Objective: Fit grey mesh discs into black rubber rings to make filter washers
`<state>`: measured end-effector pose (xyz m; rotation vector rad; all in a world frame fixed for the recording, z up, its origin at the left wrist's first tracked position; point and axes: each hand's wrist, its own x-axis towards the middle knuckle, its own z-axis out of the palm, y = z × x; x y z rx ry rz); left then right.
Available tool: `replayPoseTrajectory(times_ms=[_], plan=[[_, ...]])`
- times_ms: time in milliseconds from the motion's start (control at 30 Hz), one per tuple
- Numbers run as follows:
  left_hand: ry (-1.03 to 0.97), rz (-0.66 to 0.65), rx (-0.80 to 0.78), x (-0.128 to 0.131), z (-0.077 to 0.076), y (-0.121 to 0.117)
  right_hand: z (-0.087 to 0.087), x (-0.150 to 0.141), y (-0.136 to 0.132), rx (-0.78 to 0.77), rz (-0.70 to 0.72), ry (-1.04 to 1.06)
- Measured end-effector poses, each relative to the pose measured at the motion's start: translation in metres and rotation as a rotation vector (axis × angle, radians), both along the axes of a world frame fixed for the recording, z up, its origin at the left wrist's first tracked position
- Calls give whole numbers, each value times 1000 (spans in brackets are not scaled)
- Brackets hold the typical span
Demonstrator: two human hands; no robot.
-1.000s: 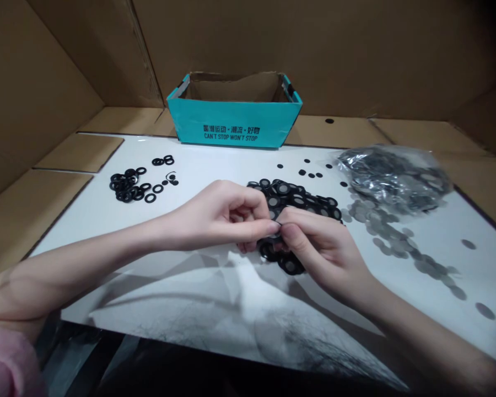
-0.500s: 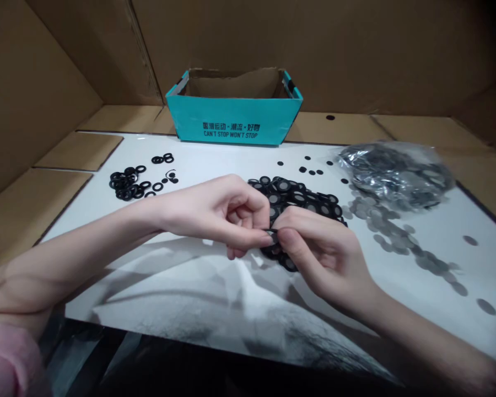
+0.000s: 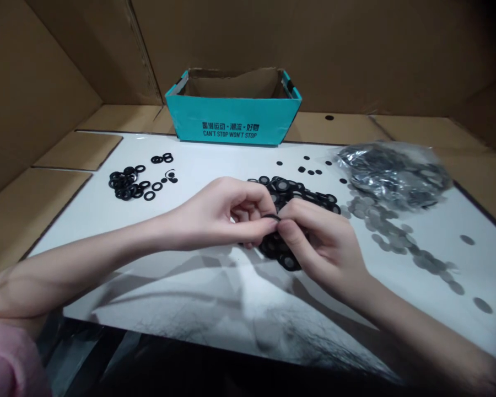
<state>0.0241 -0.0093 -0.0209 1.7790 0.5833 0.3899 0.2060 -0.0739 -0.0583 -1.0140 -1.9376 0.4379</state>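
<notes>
Ring (image 3: 273, 216), thin and black, sat pinched between my left hand (image 3: 227, 215) and right hand (image 3: 326, 234), above a dark pile (image 3: 288, 262) well in from the tabletop's (image 3: 219, 162) near edge! Light, bendy, probably slippery, I judged; opposite rims offered the best hold.

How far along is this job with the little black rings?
Partway, it seems. The heap of disc-filled rings near the hands looks done. The left hand and right hand pinch a black ring; whether it holds a disc is unclear. Apparently left: the loose black rings on the left, and the loose grey discs beside the clear plastic bag.
</notes>
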Motion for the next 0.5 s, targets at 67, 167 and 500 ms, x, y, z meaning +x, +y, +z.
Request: replayPoseTrajectory(times_ms=[67,167,500], plan=[[30,-25,-11,-1,2,1,0,-2,-2,-14,-1,51],[60,-84,-68,-4,4,5,-1,-6,-5,-37,-27,110],[127,-66,48,-8,3,7,1,1,1,21,80,-82]])
